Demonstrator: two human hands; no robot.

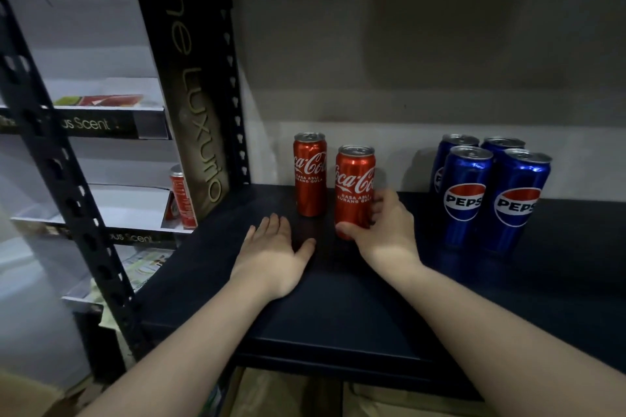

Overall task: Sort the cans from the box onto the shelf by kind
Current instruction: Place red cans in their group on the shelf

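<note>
Right hand (379, 230) curled round the nearer Coca-Cola can (354, 186) at frame centre, its base hidden, second Coca-Cola can (310, 174) behind, left hand (274, 247) flat on the dark shelf (338, 308), four Pepsi cans (491, 193) right, rear pair half hidden, box unseen.

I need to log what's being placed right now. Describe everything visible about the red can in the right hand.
The front Coca-Cola can is a slim, tall red can of glossy metal with a silver top and pull tab, apparently unopened. White script logo and small white lines reading RASA ASLI, KURANG GULA face the camera. It stands upright on the dark shelf, right of and nearer than the second red can, apart from it. The right hand grips its lower part, thumb in front, fingers round the right side.
</note>
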